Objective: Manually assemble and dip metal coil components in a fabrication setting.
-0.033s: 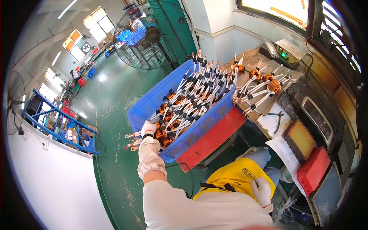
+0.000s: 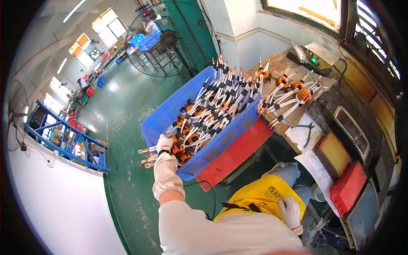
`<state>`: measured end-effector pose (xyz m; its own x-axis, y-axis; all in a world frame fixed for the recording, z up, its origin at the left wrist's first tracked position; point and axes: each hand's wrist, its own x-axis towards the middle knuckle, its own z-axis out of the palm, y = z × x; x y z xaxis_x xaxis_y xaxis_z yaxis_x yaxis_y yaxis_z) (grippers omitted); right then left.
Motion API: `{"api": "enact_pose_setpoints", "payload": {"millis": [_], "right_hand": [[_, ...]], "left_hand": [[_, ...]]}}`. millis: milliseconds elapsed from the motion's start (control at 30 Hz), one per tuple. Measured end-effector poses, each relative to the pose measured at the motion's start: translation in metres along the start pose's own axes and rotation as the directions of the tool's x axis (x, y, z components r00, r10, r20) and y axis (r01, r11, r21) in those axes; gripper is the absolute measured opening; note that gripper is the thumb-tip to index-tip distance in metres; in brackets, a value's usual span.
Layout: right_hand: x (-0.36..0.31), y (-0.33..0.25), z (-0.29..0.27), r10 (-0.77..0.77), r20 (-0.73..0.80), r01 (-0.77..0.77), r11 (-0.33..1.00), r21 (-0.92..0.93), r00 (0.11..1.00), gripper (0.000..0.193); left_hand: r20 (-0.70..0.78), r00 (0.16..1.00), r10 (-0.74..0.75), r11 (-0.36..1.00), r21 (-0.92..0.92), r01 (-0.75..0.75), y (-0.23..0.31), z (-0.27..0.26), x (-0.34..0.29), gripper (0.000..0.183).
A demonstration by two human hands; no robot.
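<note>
My left hand (image 2: 164,143), in a white glove, is at the near left end of a blue plastic bin (image 2: 149,127). Its fingers are curled closed, but what they grip is hidden from this view. Beside it lie copper-wound ring coils (image 2: 177,149) with white leads and black sleeves, filling the bin in a heap. Several leads with copper lugs (image 2: 148,165) stick out past the bin's left side, below the hand. Against the yellow apron (image 2: 255,196) on my lap rests my gloved right hand (image 2: 291,212), its fingers curled in with nothing visible in them.
The bin stands on a red support (image 2: 236,155). To its right a workbench carries more coils (image 2: 303,95), pliers (image 2: 307,134), a framed yellowish tray (image 2: 331,155), a red box (image 2: 347,189) and a device with a green light (image 2: 316,59). A large fan (image 2: 169,39) stands beyond.
</note>
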<state>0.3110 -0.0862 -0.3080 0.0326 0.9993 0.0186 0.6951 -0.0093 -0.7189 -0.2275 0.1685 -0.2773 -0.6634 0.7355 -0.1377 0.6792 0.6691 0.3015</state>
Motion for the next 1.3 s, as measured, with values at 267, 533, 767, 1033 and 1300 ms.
{"api": "enact_pose_setpoints", "payload": {"millis": [267, 533, 767, 1033, 1300], "right_hand": [[0.005, 0.003, -0.007, -0.042, -0.019, 0.041, 0.998, -0.039, 0.999, 0.016], [0.004, 0.004, -0.018, -0.005, -0.03, 0.003, 0.998, -0.065, 1.0, 0.016], [0.028, -0.05, -0.041, -0.29, -0.366, 0.236, 0.954, -0.186, 0.884, 0.018], [0.062, -0.126, -0.066, -0.376, -0.472, 0.183, 0.896, -0.405, 0.798, 0.065], [-0.016, -0.024, -0.028, 0.16, -0.216, -0.254, 0.799, -0.544, 0.963, 0.03]], "left_hand": [[-0.527, 0.849, -0.034, 0.906, -0.374, -0.197, 0.017, -0.012, -0.004, 0.026], [-0.743, 0.662, 0.096, 0.802, -0.336, -0.494, 0.092, -0.13, -0.057, 0.026], [-0.665, 0.673, 0.323, 0.369, -0.566, -0.737, 0.156, -0.146, -0.142, 0.025], [-0.198, 0.345, 0.918, 0.073, -0.769, -0.636, 0.194, -0.018, -0.304, 0.029], [0.223, 0.064, 0.973, 0.22, -0.795, -0.565, 0.185, 0.075, -0.361, 0.027]]}}
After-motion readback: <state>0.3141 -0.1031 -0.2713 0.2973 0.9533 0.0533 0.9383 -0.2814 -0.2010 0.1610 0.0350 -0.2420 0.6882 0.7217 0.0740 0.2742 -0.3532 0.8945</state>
